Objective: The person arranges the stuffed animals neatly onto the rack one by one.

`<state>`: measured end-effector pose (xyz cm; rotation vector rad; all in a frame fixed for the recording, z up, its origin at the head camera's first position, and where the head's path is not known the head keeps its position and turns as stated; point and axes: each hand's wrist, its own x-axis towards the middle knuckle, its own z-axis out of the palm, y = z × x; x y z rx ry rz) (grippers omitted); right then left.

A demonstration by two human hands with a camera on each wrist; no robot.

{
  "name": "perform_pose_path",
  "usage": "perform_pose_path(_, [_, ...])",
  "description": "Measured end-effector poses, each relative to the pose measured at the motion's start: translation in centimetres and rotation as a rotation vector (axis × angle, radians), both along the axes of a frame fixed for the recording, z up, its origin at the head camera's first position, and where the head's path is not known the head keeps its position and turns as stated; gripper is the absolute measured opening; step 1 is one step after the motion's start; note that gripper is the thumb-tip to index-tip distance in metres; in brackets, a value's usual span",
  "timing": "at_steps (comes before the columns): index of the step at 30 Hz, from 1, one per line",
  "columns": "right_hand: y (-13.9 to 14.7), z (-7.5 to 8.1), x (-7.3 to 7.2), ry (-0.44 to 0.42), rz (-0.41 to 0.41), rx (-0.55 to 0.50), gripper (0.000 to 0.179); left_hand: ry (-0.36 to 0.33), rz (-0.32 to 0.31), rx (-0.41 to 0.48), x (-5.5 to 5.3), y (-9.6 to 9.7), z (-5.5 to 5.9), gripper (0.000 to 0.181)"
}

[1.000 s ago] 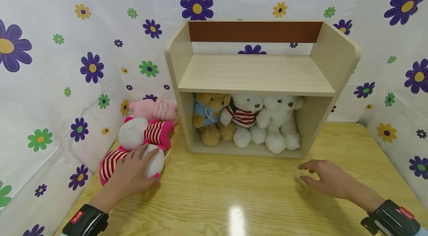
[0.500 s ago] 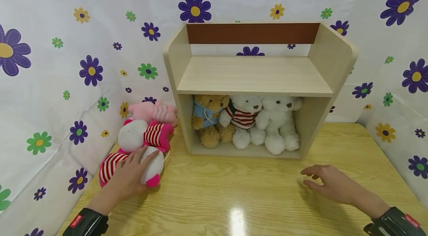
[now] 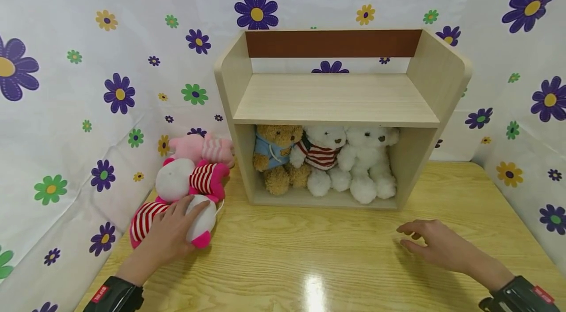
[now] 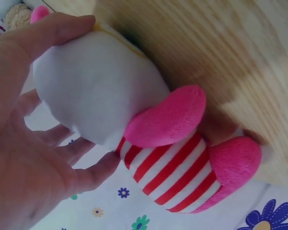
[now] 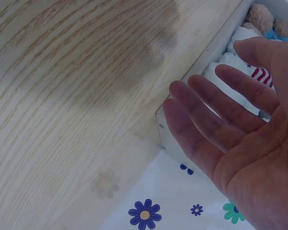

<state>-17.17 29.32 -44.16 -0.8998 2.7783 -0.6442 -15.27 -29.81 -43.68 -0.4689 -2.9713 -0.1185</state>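
My left hand (image 3: 170, 233) grips the white head of a plush toy (image 4: 101, 86) lying on the table at the left. In the left wrist view the thumb lies across one side of the head and the fingers reach round the other. This toy has a red-and-white striped body and pink limbs. Behind it lie a similar striped plush toy (image 3: 174, 179) and a light pink plush toy (image 3: 187, 146). Over the table at the right, my right hand (image 3: 439, 245) holds nothing, its fingers loosely bent and apart.
A pale wooden shelf (image 3: 336, 98) stands at the back. Its lower compartment holds a brown teddy bear (image 3: 278, 159) in blue, a white bear (image 3: 323, 159) in a striped top and a plain white bear (image 3: 369, 164). Flowered cloth (image 3: 146, 37) surrounds the wooden table (image 3: 274, 253).
My left thumb has drawn in, uncovering the toy's pink ear. The right hand has shifted slightly towards me. The head view has moved a little; the bears stay in place.
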Motion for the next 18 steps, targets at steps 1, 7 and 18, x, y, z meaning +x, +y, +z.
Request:
perform_pose_path(1, [0.0, 0.0, 0.0, -0.002, -0.001, 0.0, 0.03, -0.006, -0.002, -0.001, 0.0, 0.0, 0.1, 0.101])
perform_pose_path(7, [-0.1, 0.0, 0.0, -0.011, -0.008, -0.001, 0.029, -0.048, -0.04, -0.002, 0.2, 0.7, 0.7, 0.091])
perform_pose_path(18, [-0.4, -0.1, 0.1, -0.034, 0.0, -0.009, 0.029, -0.202, -0.113, 0.087, 0.4, 3.4, 3.4, 0.066])
